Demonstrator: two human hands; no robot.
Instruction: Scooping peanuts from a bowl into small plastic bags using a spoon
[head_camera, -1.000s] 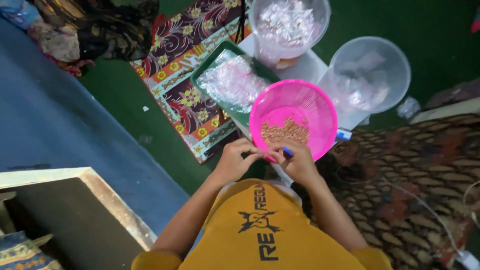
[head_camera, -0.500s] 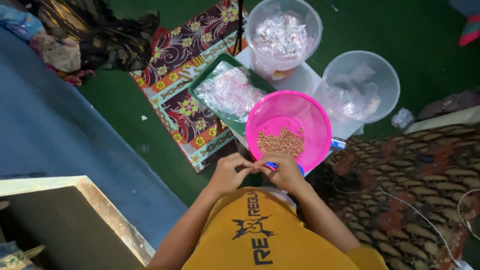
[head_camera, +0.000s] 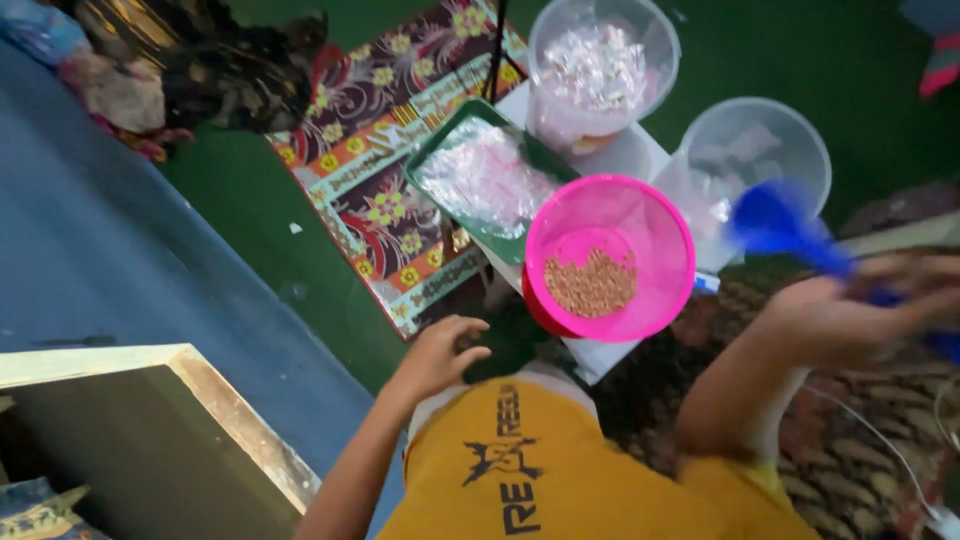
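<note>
A pink strainer bowl holds a small heap of brown grains on a low white stand. My left hand hovers just below and left of the bowl, fingers loosely curled, and I see nothing in it. Out to the right, my blurred right hand grips the handle of a blue scoop. The scoop's head is in front of the right clear bucket.
A green tray of small clear plastic bags lies left of the bowl. A clear bucket of filled packets stands behind it. Patterned mats cover the green floor. A wooden box edge sits at the lower left, and a white cable at the right.
My hands have parted: the right one swung out to the right and up with the blue scoop. The left one dropped slightly below the bowl. The camera view shifted a little.
</note>
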